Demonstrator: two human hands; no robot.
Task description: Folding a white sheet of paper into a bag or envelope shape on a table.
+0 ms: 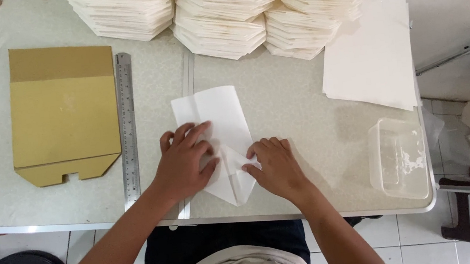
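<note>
A white sheet of paper (pixel 218 113), partly folded with a pointed near end, lies on the table in front of me. My left hand (pixel 185 161) presses flat on its left side, fingers spread. My right hand (pixel 274 166) rests on the lower right flap, fingertips pushing a fold toward the middle. Neither hand grips anything; both lie on top of the paper.
Stacks of folded white paper pieces (pixel 221 9) stand at the back. A pile of flat white sheets (pixel 371 57) lies right, a clear plastic tub (pixel 400 157) near the right edge. A metal ruler (pixel 127 126) and a brown cardboard template (pixel 62 113) lie left.
</note>
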